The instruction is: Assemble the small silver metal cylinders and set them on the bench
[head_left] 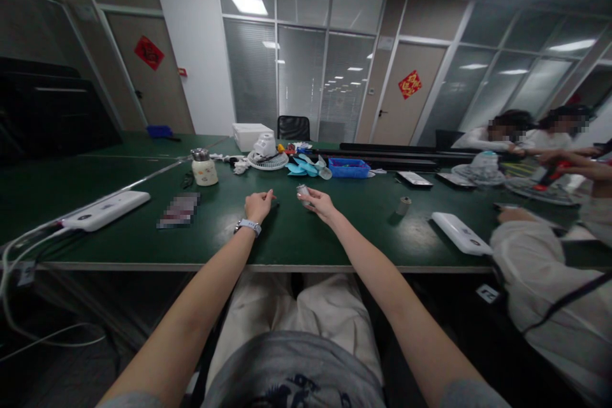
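My right hand (pixel 319 203) grips a small whitish-grey cylinder (pixel 302 190) just above the green tabletop, its end tilted up between thumb and fingers. Close by on the left is my left hand (pixel 258 206), wearing a watch, with its fingers curled in and the thumb pressed against them. Whatever it may pinch is too small to tell. Beyond both hands lie light-blue fan blades (pixel 306 166), a white fan grille (pixel 268 160) with a white housing (pixel 264 144), and a blue basket (pixel 349 167). Another short cylinder (pixel 404 205) stands on the table to the right.
A flask (pixel 204 167) and a phone-like object (pixel 179 210) are at left, near a white power box (pixel 108 210) with cables. Another white box-shaped device (pixel 460 233) lies at right, beside a co-worker's sleeve (pixel 526 248). A white carton (pixel 251 135) sits farther back.
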Available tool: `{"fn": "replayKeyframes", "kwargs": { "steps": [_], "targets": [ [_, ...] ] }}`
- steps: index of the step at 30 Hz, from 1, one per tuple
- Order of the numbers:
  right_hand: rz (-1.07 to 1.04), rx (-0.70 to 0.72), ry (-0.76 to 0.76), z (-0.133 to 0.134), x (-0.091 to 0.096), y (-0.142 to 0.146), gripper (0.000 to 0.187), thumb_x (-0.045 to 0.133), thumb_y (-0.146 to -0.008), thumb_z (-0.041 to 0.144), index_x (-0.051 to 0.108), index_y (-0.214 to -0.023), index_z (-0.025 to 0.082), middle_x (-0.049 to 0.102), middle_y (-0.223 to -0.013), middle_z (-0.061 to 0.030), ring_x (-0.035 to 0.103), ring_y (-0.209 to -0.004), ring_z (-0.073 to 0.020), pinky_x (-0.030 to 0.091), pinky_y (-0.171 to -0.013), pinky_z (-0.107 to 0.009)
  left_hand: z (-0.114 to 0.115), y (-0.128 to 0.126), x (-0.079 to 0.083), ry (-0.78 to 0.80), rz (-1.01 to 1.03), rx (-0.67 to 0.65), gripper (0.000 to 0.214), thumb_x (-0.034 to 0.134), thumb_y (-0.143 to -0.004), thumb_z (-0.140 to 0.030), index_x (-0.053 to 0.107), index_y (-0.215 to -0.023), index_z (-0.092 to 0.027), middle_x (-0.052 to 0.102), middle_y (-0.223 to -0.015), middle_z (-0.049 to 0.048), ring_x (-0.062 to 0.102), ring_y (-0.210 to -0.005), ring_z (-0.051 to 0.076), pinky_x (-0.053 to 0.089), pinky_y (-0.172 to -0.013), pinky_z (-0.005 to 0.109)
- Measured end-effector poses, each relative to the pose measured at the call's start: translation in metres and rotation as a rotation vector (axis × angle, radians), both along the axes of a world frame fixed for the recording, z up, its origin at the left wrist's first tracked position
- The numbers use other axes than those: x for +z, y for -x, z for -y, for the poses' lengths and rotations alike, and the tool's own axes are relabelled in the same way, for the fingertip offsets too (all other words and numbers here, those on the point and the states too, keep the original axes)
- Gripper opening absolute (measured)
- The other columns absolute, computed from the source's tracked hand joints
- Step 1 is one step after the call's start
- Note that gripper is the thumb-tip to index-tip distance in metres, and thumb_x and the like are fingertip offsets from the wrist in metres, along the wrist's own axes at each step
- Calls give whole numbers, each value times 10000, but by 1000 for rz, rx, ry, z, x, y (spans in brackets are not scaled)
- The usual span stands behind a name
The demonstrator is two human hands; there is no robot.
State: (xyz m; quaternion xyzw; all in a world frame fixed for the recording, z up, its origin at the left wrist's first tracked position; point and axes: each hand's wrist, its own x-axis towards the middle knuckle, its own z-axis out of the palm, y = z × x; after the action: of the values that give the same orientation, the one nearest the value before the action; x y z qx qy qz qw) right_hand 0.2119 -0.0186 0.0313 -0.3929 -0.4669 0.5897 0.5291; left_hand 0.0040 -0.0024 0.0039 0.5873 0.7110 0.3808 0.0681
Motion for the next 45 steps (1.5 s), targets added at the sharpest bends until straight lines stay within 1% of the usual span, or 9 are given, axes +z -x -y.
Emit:
{"fn": "replayKeyframes", "kwargs": {
  "steps": [5, 12, 15, 20, 25, 31, 37, 42, 45],
  "targets": [
    [-308, 126, 236, 1, 11, -10, 202, 560, -872, 405, 631, -901, 218, 697, -946, -15, 650, -962, -131, 501, -826, -301, 0, 1, 0, 0, 0, -10, 495, 373, -880, -557, 767, -910, -259, 732, -883, 66, 633, -872, 238, 440, -799, 316],
    [-400, -52, 157, -17, 13, -33, 235, 545, -864, 474, 600, -829, 248, 697, -918, 28, 649, -932, -100, 488, -781, -240, -1, 1, 0, 10, -2, -19, 499, 375, -879, -558, 768, -910, -253, 731, -919, 75, 629, -914, 249, 439, -827, 327],
    [-210, -356, 70, -27, 8, -43, 188, 665, -773, 381, 575, -868, 246, 685, -916, 25, 641, -901, -113, 473, -776, -232, -1, 1, -1, 23, 12, -18, 502, 369, -879, -560, 766, -908, -255, 732, -912, 70, 632, -897, 242, 444, -805, 320],
    [537, -979, -273, -34, -4, -86, 332, 713, -676, 253, 599, -983, 198, 638, -1056, -77, 548, -1026, -206, 398, -933, -327, -1, 0, -1, 12, 6, -20, 503, 361, -880, -562, 764, -910, -262, 732, -888, 59, 636, -870, 231, 445, -799, 310],
    [829, -1283, -206, -38, -19, -135, 307, 607, -716, 178, 640, -1021, 174, 616, -1076, -140, 512, -1055, -258, 375, -945, -366, 1, -1, -1, -1, 3, -16, 490, 371, -884, -547, 766, -908, -259, 731, -909, 59, 629, -906, 237, 441, -820, 315],
    [670, -1305, 20, -48, -25, -164, 377, 611, -687, 137, 622, -1063, 173, 663, -1057, -120, 595, -983, -245, 434, -887, -339, 3, -2, 0, 5, 3, -6, 482, 380, -882, -547, 768, -895, -261, 731, -914, 65, 624, -906, 240, 439, -820, 322],
    [601, -1328, 122, -51, -23, -169, 475, 554, -711, 105, 548, -1186, 116, 606, -1155, -214, 563, -1100, -299, 404, -950, -396, 4, -1, 1, 16, 12, -18, 483, 377, -885, -547, 766, -894, -262, 731, -878, 62, 625, -894, 239, 435, -818, 319],
    [740, -1359, -70, -33, -9, -143, 652, 519, -747, 112, 358, -1379, 87, 345, -1432, -250, 319, -1338, -325, 261, -1063, -490, 3, -2, 1, -14, 6, 7, 459, 376, -890, -509, 752, -923, -248, 724, -896, 72, 613, -902, 245, 434, -811, 326],
    [818, -1065, -377, -17, 1, -98, 493, 497, -819, 182, 470, -1311, 186, 374, -1437, -150, 248, -1370, -267, 211, -1087, -495, 3, -2, 1, -41, 20, 50, 430, 383, -893, -470, 729, -962, -225, 718, -940, 86, 604, -915, 251, 433, -810, 333]
  ]
}}
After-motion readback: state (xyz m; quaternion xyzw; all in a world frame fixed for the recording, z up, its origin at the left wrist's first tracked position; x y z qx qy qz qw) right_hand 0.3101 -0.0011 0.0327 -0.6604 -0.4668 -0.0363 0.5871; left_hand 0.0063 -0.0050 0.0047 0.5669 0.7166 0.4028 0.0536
